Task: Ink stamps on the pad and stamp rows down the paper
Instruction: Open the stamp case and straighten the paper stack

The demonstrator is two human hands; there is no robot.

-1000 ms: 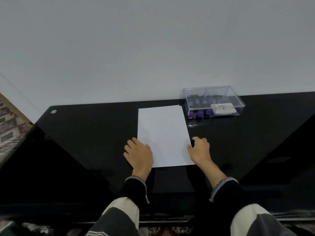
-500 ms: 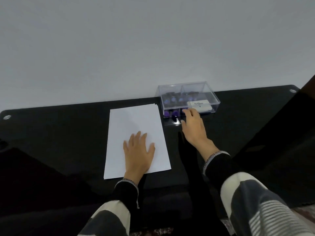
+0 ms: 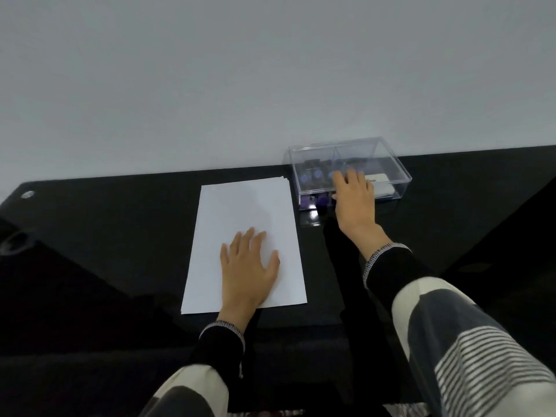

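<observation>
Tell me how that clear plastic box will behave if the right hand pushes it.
The clear box likely slides easily, since the black tabletop looks glossy. Its walls look rigid, so it shouldn't flex under the right hand. The purple stamps inside may shift.

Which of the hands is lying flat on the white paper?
The left hand. It lies flat with spread fingers on the near part of the paper, while the right hand reaches onto the clear plastic box beside it.
</observation>
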